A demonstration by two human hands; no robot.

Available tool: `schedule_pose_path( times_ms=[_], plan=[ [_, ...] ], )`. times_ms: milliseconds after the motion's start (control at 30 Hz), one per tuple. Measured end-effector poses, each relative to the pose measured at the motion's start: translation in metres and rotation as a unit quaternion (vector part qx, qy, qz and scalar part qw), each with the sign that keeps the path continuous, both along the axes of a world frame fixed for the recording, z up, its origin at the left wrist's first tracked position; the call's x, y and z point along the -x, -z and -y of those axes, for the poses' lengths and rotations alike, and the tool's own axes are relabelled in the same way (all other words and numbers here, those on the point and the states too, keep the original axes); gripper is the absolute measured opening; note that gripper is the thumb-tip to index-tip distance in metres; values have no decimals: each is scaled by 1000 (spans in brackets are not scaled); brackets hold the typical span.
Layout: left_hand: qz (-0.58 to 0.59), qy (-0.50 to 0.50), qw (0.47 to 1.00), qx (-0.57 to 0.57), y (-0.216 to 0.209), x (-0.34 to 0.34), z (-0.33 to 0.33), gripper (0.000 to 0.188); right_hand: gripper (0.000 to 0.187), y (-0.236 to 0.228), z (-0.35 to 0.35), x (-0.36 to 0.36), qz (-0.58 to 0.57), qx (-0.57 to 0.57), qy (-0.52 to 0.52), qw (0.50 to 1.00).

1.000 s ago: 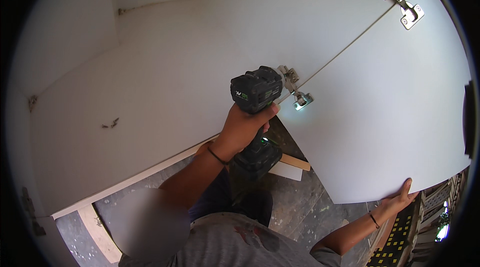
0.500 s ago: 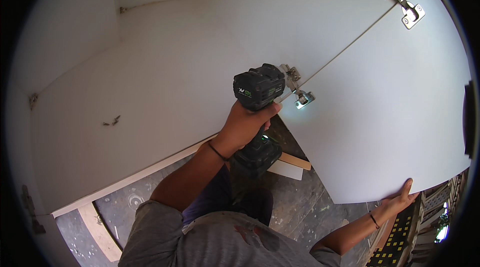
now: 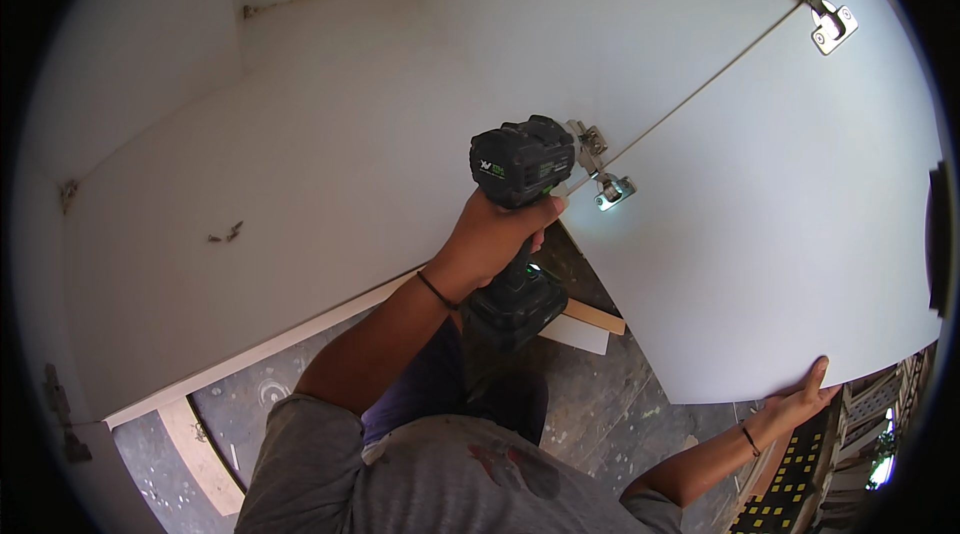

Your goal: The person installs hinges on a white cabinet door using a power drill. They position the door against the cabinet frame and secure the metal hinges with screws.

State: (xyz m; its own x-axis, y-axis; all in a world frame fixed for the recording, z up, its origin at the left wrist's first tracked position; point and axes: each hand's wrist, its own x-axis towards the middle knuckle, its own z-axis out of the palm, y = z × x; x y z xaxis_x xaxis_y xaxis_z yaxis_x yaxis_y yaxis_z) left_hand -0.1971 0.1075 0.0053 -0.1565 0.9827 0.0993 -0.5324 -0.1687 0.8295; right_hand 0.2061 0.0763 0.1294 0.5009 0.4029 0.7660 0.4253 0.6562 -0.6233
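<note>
Left fingers (image 3: 543, 211) around drill (image 3: 522, 162), right fingers (image 3: 817, 372) around edge of door (image 3: 755, 244), screws (image 3: 237, 228) in cabinet (image 3: 330, 154)

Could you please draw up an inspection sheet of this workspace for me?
Surface: white panel, a few small screws lying on it.
Job's things: black cordless drill at the nearer hinge, contact hidden; farther hinge joins panel and white door.
Clutter: tan strip by the drill's base.
Hands: left hand grips the drill; right hand holds the door's edge, thumb on its face.
Cables: nothing seen.
Surroundings: pale-flecked grey floor.
</note>
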Motion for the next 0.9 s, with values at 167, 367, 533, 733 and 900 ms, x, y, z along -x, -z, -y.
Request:
schedule_pose_path(
  times_ms=[167, 367, 533, 733, 900],
  plan=[
    [-27, -4, 1000, -5, 1, -1, 0, 14, 54, 0, -1, -1, 6, -9, -1, 1000],
    [-27, 0, 1000, -15, 4, -2, -1, 15, 54, -1, -1, 1, 14, -17, -9, 1000],
    [-26, -4, 1000, -8, 2, -2, 0, 16, 54, -1, -1, 1, 18, -17, -4, 1000],
    [-34, -3, 999, -7, 4, -1, -2, 15, 54, 0, -2, -4, 17, -18, -8, 1000],
    [-44, -9, 999, 1, 3, -1, -2, 16, 54, -1, -1, 0, 20, -19, -15, 1000]
  ],
)
